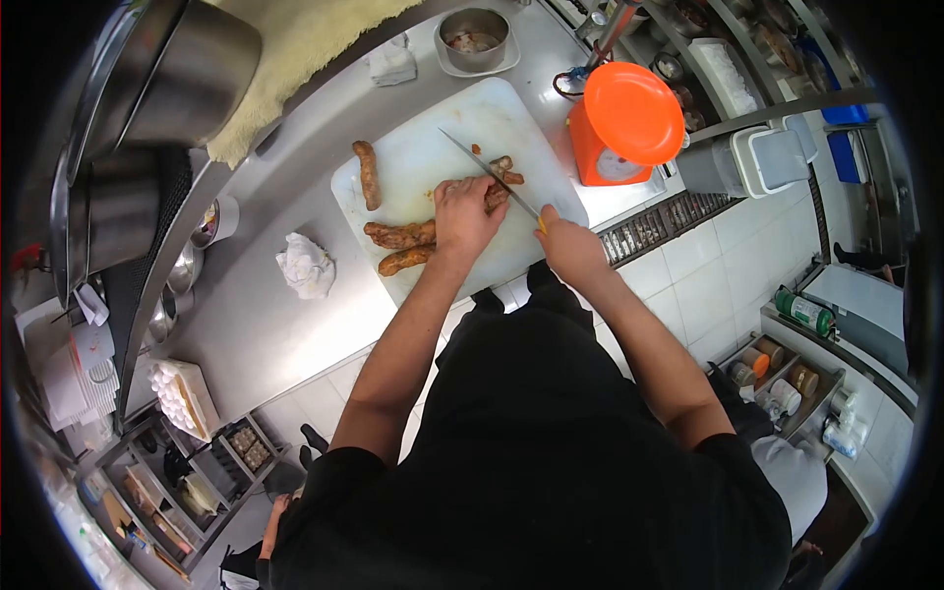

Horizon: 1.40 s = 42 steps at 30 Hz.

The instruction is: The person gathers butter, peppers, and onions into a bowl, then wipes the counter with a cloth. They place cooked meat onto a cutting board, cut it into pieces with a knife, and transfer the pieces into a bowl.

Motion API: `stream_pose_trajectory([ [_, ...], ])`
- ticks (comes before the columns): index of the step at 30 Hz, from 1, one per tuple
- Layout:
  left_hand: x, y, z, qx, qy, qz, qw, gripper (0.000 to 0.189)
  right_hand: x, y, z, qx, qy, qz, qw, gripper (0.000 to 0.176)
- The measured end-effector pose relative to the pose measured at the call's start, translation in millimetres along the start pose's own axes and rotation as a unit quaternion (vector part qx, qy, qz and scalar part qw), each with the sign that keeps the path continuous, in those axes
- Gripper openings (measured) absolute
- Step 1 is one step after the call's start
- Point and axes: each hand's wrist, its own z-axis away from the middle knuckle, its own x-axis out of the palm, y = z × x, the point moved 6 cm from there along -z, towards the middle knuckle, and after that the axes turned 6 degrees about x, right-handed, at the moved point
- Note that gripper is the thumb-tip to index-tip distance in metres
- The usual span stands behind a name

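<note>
My right hand (570, 248) is closed around the yellow handle of a long knife (489, 169). The blade points up and to the left across a white cutting board (413, 138). My left hand (466, 216) presses with bent fingers on a browned strip of meat (497, 197), right beside the blade; the hand covers part of it. Small cut pieces (511, 177) lie just past the knife. On the board's left side rests a single browned meat strip (369, 175). Further browned strips (401, 236) lie close to my left wrist.
An orange scale (629, 113) stands right of the board. Behind it sits a metal pot (474, 41) on a white tray. A crumpled white cloth (306, 265) lies on the steel counter (246, 324). Large pots (187, 79) overhang the left. Other people are partly visible behind me.
</note>
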Motion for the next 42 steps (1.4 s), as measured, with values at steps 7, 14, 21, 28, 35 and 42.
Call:
stream_pose_trajectory([
  [7,-16,-14,21,-0.012,-0.004,0.031,0.999,0.052,-24,-1,33,-0.023,0.051,-0.027,0.998,0.029],
  [14,-10,-18,18,0.0,-0.024,0.022,0.999,0.038,-30,1,87,0.04,-0.05,0.009,0.998,0.028],
  [21,-9,-17,18,0.011,-0.014,0.028,0.999,0.034,-22,1,89,0.052,-0.072,0.019,0.996,0.027],
  [28,-10,-16,20,0.032,0.004,0.014,0.999,0.035,24,-12,23,-0.01,-0.015,0.0,1.0,0.026],
  [35,-21,-20,32,0.028,0.031,-0.019,0.999,0.043,0,-28,7,-0.049,0.027,-0.004,0.998,0.026],
  [42,-28,-35,43,-0.039,-0.038,0.029,0.998,0.04,-18,-24,72,-0.035,-0.014,-0.012,0.999,0.027],
])
